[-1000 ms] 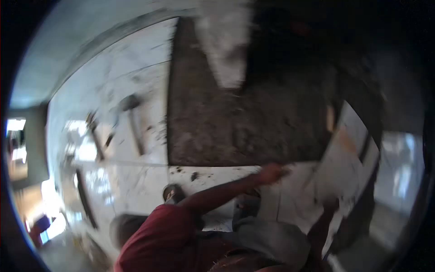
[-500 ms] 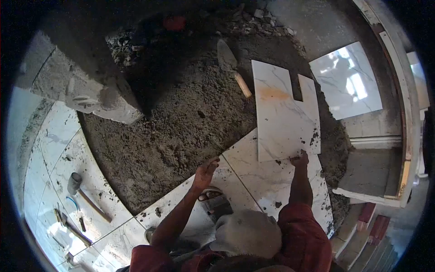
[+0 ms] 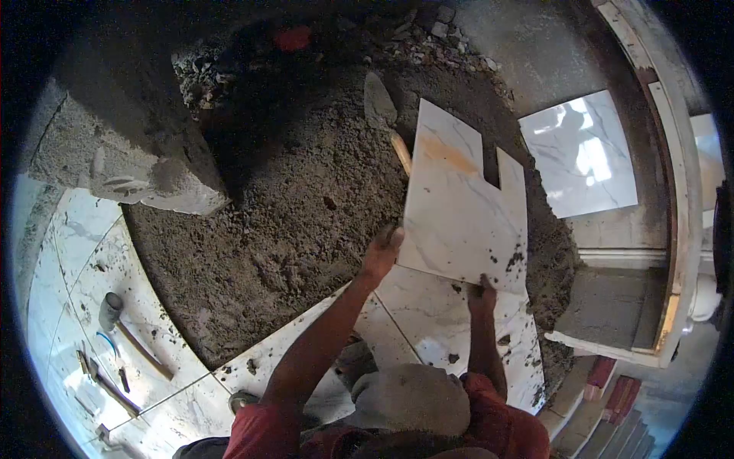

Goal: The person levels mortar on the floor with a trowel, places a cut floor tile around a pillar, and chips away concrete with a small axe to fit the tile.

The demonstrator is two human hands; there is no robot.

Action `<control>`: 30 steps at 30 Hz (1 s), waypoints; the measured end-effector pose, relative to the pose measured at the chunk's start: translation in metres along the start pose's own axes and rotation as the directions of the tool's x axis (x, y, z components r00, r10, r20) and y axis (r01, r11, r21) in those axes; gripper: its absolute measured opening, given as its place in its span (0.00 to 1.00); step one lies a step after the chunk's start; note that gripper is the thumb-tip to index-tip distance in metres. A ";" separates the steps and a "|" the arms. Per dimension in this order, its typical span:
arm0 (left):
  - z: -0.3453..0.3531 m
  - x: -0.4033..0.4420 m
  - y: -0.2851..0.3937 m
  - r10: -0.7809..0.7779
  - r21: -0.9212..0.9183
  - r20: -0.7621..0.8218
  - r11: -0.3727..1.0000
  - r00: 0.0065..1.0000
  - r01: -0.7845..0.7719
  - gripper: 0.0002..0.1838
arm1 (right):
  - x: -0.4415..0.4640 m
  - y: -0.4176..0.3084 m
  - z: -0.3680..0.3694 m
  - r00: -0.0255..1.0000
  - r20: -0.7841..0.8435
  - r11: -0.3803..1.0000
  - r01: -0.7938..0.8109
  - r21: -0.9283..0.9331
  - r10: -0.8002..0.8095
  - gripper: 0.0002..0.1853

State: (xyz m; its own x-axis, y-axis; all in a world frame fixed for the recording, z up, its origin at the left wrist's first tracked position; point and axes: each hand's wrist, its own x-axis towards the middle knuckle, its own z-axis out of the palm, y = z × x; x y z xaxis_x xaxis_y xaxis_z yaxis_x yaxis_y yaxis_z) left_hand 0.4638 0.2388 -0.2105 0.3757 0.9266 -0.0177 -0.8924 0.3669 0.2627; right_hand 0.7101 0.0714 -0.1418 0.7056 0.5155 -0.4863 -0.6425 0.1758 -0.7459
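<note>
A white marbled floor tile [image 3: 451,222] with a rectangular notch in its far edge is between my hands, an orange-brown smear near its far left. My left hand [image 3: 384,251] grips its left edge near the lower corner. At the near edge, my right hand [image 3: 482,294] holds the tile, thumb on top and the other fingers hidden beneath. Dark mortar crumbs dot the tile's right side. A trowel [image 3: 380,103] lies on the mortar bed [image 3: 283,237], its wooden handle partly covered by the tile.
Laid marbled tiles [image 3: 183,413] run along the near and left sides. A rubber mallet [image 3: 112,307] and other tools rest there. Another tile [image 3: 585,157] lies at the right beside a door frame [image 3: 677,222]. A concrete block [image 3: 130,168] juts in from the left; rubble [image 3: 428,34] lies behind.
My left hand has moved up and right onto the tile's left edge. The notched tile has turned slightly and shifted left, covering more of the trowel handle. My right hand still holds the near edge.
</note>
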 end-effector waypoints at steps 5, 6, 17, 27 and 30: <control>0.040 0.055 0.059 -0.247 0.900 -0.431 -0.050 0.868 0.433 0.35 | -0.021 0.039 -0.002 0.991 0.097 0.939 0.117 -0.324 -0.090 0.17; 0.028 0.058 0.058 -0.250 0.905 -0.424 -0.084 0.871 0.417 0.33 | -0.021 0.051 -0.007 0.990 0.140 0.988 -0.052 0.145 0.031 0.19; 0.040 0.063 0.061 -0.284 0.835 -0.388 0.295 0.877 0.465 0.21 | -0.032 0.046 0.053 0.981 0.122 0.808 0.192 -0.557 -0.149 0.24; 0.078 0.066 0.086 -0.348 0.815 -0.471 0.179 0.810 0.551 0.23 | -0.026 0.043 0.059 0.980 0.149 0.637 0.198 -0.745 -0.131 0.23; 0.079 0.065 0.084 -0.224 0.873 -0.486 -0.087 0.845 0.479 0.20 | -0.023 0.041 0.060 0.978 0.168 0.571 0.210 -0.794 -0.125 0.23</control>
State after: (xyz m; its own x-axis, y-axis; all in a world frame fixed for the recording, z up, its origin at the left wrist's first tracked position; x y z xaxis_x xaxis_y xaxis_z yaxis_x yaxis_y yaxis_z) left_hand 0.4329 0.3229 -0.1132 0.3958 0.7408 -0.5427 0.4762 0.3397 0.8111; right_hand 0.6500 0.1172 -0.1336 0.7200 0.6233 -0.3053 0.0185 -0.4569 -0.8893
